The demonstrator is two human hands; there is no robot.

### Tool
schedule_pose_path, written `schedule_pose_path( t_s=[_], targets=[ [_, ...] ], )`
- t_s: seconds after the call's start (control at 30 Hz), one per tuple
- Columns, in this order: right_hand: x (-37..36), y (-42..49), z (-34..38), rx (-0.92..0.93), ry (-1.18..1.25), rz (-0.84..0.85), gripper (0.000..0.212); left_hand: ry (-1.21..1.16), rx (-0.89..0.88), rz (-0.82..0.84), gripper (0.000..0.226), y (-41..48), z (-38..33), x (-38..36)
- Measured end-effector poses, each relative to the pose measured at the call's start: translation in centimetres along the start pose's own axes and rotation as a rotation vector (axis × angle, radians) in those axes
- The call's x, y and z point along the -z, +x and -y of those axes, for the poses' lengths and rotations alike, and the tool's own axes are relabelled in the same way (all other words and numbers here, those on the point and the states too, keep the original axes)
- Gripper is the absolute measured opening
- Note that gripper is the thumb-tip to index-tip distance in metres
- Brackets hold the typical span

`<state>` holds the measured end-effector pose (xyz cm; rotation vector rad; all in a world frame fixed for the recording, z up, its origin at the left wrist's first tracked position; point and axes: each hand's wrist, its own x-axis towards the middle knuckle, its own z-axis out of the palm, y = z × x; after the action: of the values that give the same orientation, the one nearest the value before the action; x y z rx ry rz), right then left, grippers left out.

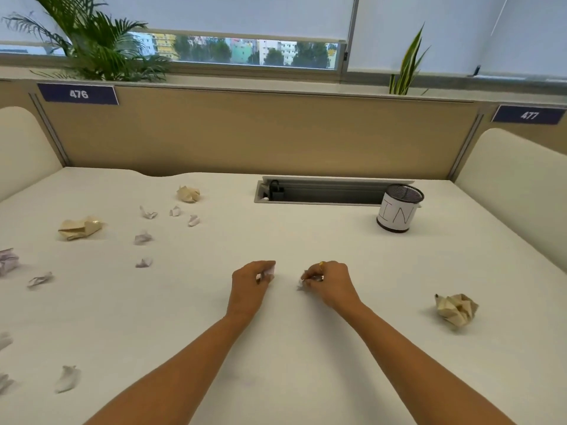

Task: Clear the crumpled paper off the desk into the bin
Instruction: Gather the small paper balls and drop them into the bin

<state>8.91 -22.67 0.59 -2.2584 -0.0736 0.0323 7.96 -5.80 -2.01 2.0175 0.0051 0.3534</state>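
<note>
Both hands rest at the middle of the white desk. My left hand is closed around a small white paper scrap. My right hand pinches another small white scrap at its fingertips. The bin, a black mesh cup wrapped in a white label, stands upright at the back right, well beyond my right hand. Several crumpled papers lie on the left half of the desk, among them a tan ball and a flattened tan wad. A tan ball sits to the right.
A recessed cable tray with a black plug is sunk in the desk beside the bin. A tan partition closes the back, and cream side dividers flank the desk. Plants stand behind the partition.
</note>
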Motion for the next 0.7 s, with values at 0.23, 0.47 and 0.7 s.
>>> schedule_pose_path(
  t_s=[0.23,0.47,0.7],
  targets=[
    [5.7,2.9,-2.7,-0.052,0.113,-0.23,0.008,-0.117,0.162,-0.007,0.03,2.9,-1.9,-6.0],
    [11.4,7.6,-3.0,0.027,0.042,-0.508,0.011,-0.239,0.2,-0.002,0.033,4.7,-3.8,-11.1],
    [16.2,11.9,-4.9,-0.09,0.02,-0.788,0.017,-0.266,0.188,-0.001,0.033,6.6,-3.2,-12.3]
  ],
)
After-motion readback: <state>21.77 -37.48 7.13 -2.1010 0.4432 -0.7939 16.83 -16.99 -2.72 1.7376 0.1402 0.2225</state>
